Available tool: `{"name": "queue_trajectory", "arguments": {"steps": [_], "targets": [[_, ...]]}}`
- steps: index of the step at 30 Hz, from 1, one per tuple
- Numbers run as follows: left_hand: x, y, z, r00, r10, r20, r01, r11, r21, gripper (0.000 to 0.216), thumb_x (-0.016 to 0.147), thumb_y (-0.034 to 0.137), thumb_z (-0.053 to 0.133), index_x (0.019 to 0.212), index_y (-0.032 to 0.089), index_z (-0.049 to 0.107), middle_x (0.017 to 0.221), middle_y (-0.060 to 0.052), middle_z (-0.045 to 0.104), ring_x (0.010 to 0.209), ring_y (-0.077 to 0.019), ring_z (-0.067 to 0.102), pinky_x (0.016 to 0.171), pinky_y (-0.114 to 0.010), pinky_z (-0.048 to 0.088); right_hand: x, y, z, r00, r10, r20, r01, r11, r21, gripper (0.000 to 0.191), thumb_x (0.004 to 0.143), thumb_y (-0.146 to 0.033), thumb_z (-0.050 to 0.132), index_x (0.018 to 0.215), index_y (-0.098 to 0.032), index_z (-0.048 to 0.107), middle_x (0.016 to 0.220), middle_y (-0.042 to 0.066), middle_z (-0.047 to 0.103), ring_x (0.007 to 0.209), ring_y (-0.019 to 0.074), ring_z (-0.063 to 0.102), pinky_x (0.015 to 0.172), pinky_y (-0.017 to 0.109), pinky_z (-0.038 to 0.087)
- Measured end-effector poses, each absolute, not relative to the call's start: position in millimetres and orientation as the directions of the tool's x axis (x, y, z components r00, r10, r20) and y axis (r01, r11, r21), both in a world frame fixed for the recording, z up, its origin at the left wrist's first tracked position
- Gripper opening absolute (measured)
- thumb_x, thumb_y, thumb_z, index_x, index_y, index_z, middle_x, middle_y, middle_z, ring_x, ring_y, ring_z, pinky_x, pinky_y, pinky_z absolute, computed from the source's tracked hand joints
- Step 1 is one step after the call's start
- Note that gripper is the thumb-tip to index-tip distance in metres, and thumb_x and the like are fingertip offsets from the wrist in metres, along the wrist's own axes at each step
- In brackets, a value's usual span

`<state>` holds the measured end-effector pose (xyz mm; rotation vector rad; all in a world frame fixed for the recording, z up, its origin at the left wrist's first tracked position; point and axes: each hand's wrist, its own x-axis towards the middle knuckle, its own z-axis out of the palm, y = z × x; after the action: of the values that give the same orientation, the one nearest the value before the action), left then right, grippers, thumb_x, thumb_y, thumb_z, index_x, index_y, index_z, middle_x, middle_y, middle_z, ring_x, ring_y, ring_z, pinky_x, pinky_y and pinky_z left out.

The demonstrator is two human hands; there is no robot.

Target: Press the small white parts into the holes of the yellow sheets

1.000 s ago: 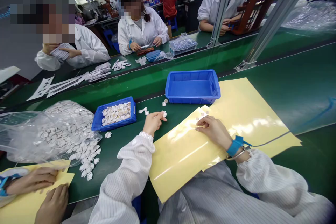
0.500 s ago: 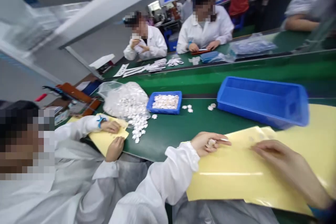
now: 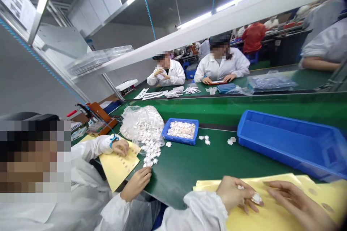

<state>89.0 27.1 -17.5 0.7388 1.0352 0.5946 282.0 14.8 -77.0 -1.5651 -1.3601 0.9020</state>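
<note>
My left hand is pinched around a small white piece above a stack of yellow sheets. My right hand rests on those sheets with its fingers spread, holding nothing. A few faint round marks show on the yellow surface. Several loose white pieces lie on the green belt beyond my hands. Farther left sit a small blue tray of white pieces and a clear plastic bag of them.
A large blue plastic crate stands on the belt to the right. A co-worker's hands work on another yellow sheet at the left. Across a raised divider, more people sit at a second belt.
The view has swung left and tilted, moving my hands toward the lower right. My left hand has gone from the belt's edge to over the yellow sheets, with a white piece pinched in it.
</note>
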Motion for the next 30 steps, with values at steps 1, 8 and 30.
{"name": "queue_trajectory", "arguments": {"steps": [1, 8, 30], "targets": [[89.7, 28.3, -18.3, 0.388, 0.746, -0.542, -0.11, 0.621, 0.776, 0.036, 0.05, 0.04, 0.077, 0.066, 0.012, 0.063, 0.068, -0.008, 0.066, 0.048, -0.0137, 0.059, 0.036, -0.021, 0.033, 275.3, 14.9, -71.1, 0.097, 0.995, -0.013, 0.347, -0.046, -0.937, 0.037, 0.06, -0.056, 0.067, 0.09, -0.035, 0.066, 0.095, 0.008, 0.07, 0.085, 0.0299, 0.067, 0.068, 0.038, 0.06], [88.8, 33.9, -11.1, 0.327, 0.757, -0.566, -0.115, 0.626, 0.771, 0.038, 0.048, 0.037, 0.079, 0.069, 0.011, 0.062, 0.047, -0.002, 0.056, 0.035, -0.0068, 0.043, 0.032, -0.019, 0.015, 240.3, 0.8, -27.5, -0.031, 0.999, 0.029, 0.422, 0.039, -0.906, 0.049, 0.077, -0.041, 0.058, 0.125, -0.03, 0.05, 0.103, 0.004, 0.068, 0.093, 0.024, 0.066, 0.081, 0.036, 0.056], [94.5, 24.6, 2.1, 0.295, 0.818, -0.494, 0.056, 0.501, 0.864, 0.023, 0.066, 0.03, 0.068, 0.075, 0.01, 0.062, 0.072, -0.008, 0.068, 0.04, -0.0091, 0.053, 0.028, -0.018, 0.029, 247.7, -1.4, 3.3, 0.038, 0.995, -0.094, 0.256, -0.101, -0.961, 0.01, 0.076, -0.026, 0.057, 0.071, -0.018, 0.061, 0.105, 0.009, 0.064, 0.105, 0.0219, 0.058, 0.096, 0.04, 0.041]]}}
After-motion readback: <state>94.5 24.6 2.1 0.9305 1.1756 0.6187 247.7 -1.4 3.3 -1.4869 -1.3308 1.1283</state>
